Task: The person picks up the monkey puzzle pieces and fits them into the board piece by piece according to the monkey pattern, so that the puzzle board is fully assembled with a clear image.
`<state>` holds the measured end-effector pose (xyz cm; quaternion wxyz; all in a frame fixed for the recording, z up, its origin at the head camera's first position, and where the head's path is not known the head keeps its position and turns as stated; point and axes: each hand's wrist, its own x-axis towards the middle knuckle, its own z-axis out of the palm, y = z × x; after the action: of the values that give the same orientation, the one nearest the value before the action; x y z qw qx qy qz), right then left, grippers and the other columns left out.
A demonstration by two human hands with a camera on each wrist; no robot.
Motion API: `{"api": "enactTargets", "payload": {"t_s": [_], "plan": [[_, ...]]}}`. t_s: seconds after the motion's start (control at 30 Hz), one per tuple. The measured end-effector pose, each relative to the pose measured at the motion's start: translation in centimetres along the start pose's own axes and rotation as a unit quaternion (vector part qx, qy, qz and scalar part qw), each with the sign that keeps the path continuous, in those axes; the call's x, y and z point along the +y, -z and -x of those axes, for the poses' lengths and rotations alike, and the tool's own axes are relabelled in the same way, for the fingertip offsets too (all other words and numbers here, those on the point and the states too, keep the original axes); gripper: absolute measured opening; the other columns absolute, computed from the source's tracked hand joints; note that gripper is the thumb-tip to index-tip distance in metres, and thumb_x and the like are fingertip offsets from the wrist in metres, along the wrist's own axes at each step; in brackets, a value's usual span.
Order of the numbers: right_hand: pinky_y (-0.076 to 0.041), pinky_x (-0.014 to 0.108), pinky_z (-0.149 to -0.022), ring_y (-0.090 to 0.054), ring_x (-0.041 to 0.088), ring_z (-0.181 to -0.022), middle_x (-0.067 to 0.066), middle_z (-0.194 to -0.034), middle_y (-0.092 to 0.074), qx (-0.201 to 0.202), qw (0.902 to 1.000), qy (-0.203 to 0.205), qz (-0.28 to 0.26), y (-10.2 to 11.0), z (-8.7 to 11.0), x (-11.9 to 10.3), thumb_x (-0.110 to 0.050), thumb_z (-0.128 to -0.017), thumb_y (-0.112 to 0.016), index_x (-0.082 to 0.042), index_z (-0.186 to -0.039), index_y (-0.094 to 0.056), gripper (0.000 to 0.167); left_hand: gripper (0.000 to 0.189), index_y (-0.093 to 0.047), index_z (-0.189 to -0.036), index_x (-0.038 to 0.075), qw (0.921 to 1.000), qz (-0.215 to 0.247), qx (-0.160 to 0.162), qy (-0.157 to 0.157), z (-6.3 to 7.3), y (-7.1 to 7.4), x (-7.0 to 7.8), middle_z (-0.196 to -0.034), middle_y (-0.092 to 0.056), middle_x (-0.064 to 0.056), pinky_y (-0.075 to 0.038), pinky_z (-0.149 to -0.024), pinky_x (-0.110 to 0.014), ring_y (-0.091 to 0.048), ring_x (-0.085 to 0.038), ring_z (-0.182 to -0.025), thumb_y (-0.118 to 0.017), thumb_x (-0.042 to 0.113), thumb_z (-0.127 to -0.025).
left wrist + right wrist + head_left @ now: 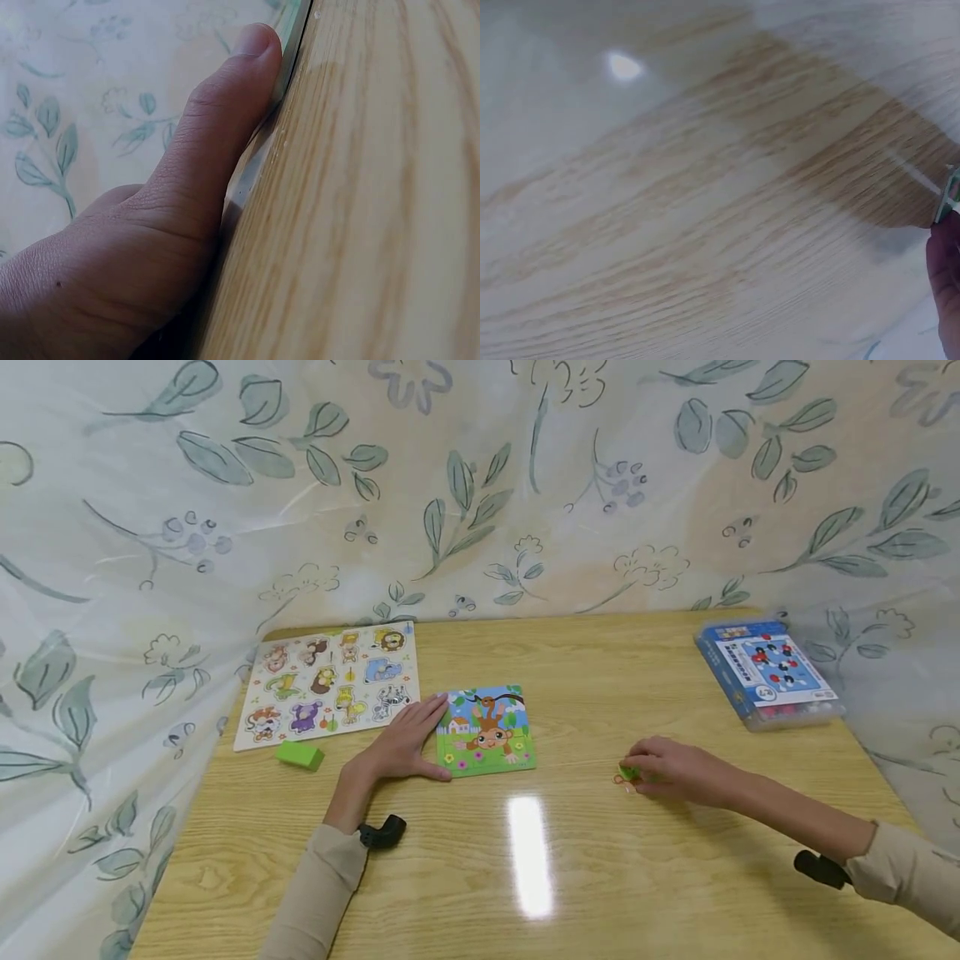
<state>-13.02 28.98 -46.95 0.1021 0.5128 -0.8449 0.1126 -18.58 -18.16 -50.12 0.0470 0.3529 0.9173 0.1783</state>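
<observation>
A square monkey picture puzzle [486, 732] with a green border lies flat on the table. My left hand [405, 743] rests along its left side. The thumb touches the lower left corner and the fingers reach the upper left one; in the left wrist view the thumb [217, 112] lies straight along the edge. Farther right, my right hand [686, 771] pinches a small green piece [628, 772] just over the table, with a thin orange-red loop shape beside it. In the right wrist view that piece [946, 196] looks thin and flat, partly cut off by the frame; its kind is unclear.
A white animal puzzle board [339, 672] lies at the back left, with a green block [300, 755] near its front edge. At the back right stands a blue clear-cased box [772, 675]. Flowered cloth [480, 485] hangs behind the wooden table [420, 893].
</observation>
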Motion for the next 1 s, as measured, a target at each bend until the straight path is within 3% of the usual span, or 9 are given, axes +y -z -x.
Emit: {"api": "enactTargets", "payload": {"t_s": [0.3,0.4,0.67,0.83,1.0], "plan": [[-0.046,0.019,-0.057,-0.055,0.011,-0.075,0.0,-0.089,-0.062,0.016,0.997,0.042,0.063,-0.4,-0.2,0.0,-0.009,-0.067,-0.086,-0.012,-0.102,-0.071,0.038,0.121,-0.013,-0.157,0.006,1.0,-0.003,0.006,-0.005,0.0,-0.3,-0.2,-0.165,-0.011,-0.008,-0.015,-0.122,-0.053,-0.011,-0.029,-0.153,-0.069,0.071,-0.072],[-0.047,0.019,-0.057,-0.055,0.011,-0.076,-0.001,-0.09,-0.061,0.003,0.9978,0.031,0.058,-0.2,-0.4,-0.2,-0.009,-0.064,-0.087,-0.012,-0.101,-0.072,0.04,0.121,-0.012,-0.157,0.006,1.0,-0.002,0.006,-0.005,0.0,-0.4,-0.3,-0.165,-0.011,-0.008,-0.015,-0.122,-0.053,-0.011,-0.029,-0.153,-0.067,0.073,-0.072],[-0.05,0.023,-0.062,-0.055,0.011,-0.076,0.001,-0.09,-0.06,-0.064,0.997,-0.044,-0.005,0.3,-1.5,-0.1,-0.01,-0.072,-0.084,-0.007,-0.098,-0.067,0.032,0.122,-0.011,-0.157,0.007,1.0,-0.004,0.003,0.0,0.1,-0.1,-0.4,-0.165,-0.009,-0.007,-0.013,-0.122,-0.053,-0.01,-0.028,-0.153,-0.068,0.072,-0.072],[-0.045,0.022,-0.061,-0.048,0.005,-0.073,-0.001,-0.086,-0.055,-0.129,0.9766,-0.138,-0.102,0.4,-2.3,0.6,-0.011,-0.08,-0.078,-0.008,-0.095,-0.06,0.023,0.122,-0.011,-0.157,0.007,1.0,0.0,0.004,-0.001,0.1,-0.2,-0.3,-0.165,-0.009,-0.008,-0.014,-0.122,-0.054,-0.01,-0.029,-0.153,-0.068,0.073,-0.071],[-0.042,0.021,-0.061,-0.043,0.001,-0.071,-0.003,-0.083,-0.053,-0.166,0.9532,-0.19,-0.167,0.3,-2.7,1.2,-0.014,-0.083,-0.074,-0.01,-0.092,-0.057,0.02,0.123,-0.011,-0.157,0.007,1.0,0.004,0.004,-0.004,0.1,-0.1,-0.1,-0.165,-0.01,-0.009,-0.014,-0.122,-0.054,-0.011,-0.03,-0.153,-0.066,0.076,-0.071]]}}
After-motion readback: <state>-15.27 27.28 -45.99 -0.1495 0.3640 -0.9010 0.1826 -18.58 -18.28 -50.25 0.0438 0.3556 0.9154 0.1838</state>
